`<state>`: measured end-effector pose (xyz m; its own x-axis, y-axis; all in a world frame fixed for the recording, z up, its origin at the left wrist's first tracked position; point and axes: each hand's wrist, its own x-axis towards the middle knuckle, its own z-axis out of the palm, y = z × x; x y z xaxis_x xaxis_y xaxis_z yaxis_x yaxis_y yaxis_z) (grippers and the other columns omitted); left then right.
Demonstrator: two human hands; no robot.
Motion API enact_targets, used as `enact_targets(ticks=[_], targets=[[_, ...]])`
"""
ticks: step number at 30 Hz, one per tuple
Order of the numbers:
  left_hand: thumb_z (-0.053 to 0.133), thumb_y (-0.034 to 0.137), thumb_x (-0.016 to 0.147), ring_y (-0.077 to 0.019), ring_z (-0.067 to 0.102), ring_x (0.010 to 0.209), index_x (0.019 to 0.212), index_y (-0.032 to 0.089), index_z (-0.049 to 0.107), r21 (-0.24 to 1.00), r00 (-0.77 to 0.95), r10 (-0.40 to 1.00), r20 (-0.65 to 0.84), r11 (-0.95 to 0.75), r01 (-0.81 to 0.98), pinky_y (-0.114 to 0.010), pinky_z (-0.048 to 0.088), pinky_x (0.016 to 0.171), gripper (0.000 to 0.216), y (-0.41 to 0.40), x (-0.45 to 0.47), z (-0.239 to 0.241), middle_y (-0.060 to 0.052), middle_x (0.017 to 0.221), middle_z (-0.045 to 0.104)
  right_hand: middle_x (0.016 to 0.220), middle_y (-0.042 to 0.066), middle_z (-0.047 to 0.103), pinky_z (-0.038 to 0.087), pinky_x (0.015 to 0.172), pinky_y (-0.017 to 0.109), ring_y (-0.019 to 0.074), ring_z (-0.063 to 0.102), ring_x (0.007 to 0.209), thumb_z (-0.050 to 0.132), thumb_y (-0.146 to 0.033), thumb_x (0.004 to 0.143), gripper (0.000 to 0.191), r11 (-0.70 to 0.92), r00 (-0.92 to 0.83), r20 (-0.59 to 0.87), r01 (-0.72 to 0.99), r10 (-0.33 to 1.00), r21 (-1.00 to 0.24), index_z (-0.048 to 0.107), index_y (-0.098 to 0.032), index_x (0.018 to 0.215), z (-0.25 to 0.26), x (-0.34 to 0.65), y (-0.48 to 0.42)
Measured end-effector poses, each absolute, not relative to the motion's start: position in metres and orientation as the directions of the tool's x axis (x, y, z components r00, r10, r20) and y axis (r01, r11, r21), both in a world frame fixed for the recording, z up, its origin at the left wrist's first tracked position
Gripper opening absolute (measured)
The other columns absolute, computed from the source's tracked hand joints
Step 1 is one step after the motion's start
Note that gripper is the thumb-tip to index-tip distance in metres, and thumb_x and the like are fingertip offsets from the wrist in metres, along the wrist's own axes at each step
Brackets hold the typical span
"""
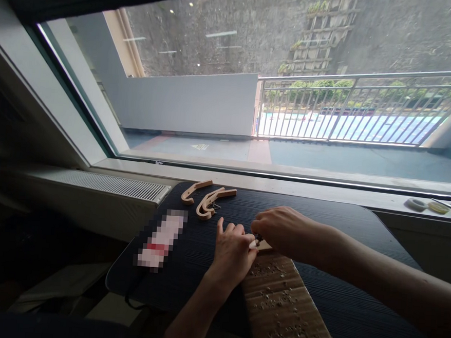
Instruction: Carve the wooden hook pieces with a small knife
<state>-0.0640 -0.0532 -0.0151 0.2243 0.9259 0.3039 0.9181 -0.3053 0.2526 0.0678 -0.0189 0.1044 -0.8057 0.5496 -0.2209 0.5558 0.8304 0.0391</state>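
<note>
My left hand [232, 249] presses onto the near end of a pale wooden piece [265, 247], its thumb and forefinger closed beside a small dark part [258, 239]. Just right of it, my right hand [279, 227] is closed in a pinch over that same spot. What its fingertips grip is hidden. Under the wooden piece lies a strip of brown cardboard [292, 318], strewn with many small bits that are too fine to name. Left of my hands, curved wooden hooks [193, 191] lie on the table, with a few screws [215, 206] beside them.
A dark, wood-grained table [187, 269] stands against the window sill [286, 187]. A blurred pale and red item [162, 239] lies on its left side. Tape rolls [416, 204] rest on the sill at right. A white radiator grille [124, 186] borders the left.
</note>
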Motion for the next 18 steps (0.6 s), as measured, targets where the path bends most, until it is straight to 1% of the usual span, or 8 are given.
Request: enact_targets(ticks=[5,9,12,15,18], targets=[[0.064,0.032,0.074,-0.0204,0.050,0.085,0.079,0.027,0.067,0.245,0.221,0.931,0.292,-0.296,0.923,-0.053,0.015,0.104,0.008,-0.053,-0.063,-0.014,-0.001,0.080,0.057,0.071,0.004,0.063,0.030,0.052,0.025,0.0149,0.059,0.065,0.053,-0.006,0.077,0.010,0.819,-0.800,-0.198,0.572,0.566,0.030,0.059,-0.013,0.077,0.101,0.069,-0.016],[0.064,0.031,0.074,-0.0208,0.051,0.086,0.080,0.027,0.067,0.264,0.211,0.939,0.272,-0.284,0.922,-0.053,0.014,0.105,0.008,-0.053,-0.062,-0.013,-0.002,0.080,0.058,0.069,0.004,0.063,0.030,0.049,0.026,0.0149,0.059,0.062,0.055,-0.010,0.079,0.004,0.804,-0.787,-0.177,0.593,0.591,0.049,0.059,-0.011,0.080,0.098,0.067,-0.017],[0.064,0.030,0.074,-0.0211,0.051,0.086,0.080,0.027,0.067,0.283,0.212,0.937,0.278,-0.291,0.914,-0.054,0.013,0.105,0.007,-0.053,-0.062,-0.013,-0.002,0.079,0.058,0.067,0.005,0.063,0.030,0.047,0.026,0.0151,0.059,0.060,0.056,-0.011,0.080,0.004,0.792,-0.774,-0.173,0.606,0.609,0.077,0.060,-0.010,0.081,0.099,0.063,-0.019],[0.065,0.029,0.073,-0.0210,0.051,0.086,0.079,0.027,0.067,0.293,0.212,0.935,0.285,-0.295,0.909,-0.054,0.012,0.105,0.007,-0.053,-0.062,-0.013,-0.002,0.079,0.057,0.067,0.007,0.063,0.031,0.046,0.026,0.0166,0.059,0.059,0.055,-0.013,0.080,0.006,0.775,-0.754,-0.180,0.617,0.631,0.134,0.060,-0.010,0.082,0.103,0.060,-0.019],[0.065,0.030,0.073,-0.0209,0.051,0.087,0.077,0.027,0.068,0.282,0.212,0.936,0.281,-0.291,0.914,-0.054,0.012,0.105,0.006,-0.053,-0.062,-0.013,-0.002,0.080,0.059,0.073,0.007,0.064,0.032,0.048,0.025,0.0177,0.061,0.064,0.057,-0.009,0.078,0.008,0.802,-0.776,-0.204,0.568,0.597,0.187,0.063,-0.013,0.082,0.110,0.060,-0.019]])
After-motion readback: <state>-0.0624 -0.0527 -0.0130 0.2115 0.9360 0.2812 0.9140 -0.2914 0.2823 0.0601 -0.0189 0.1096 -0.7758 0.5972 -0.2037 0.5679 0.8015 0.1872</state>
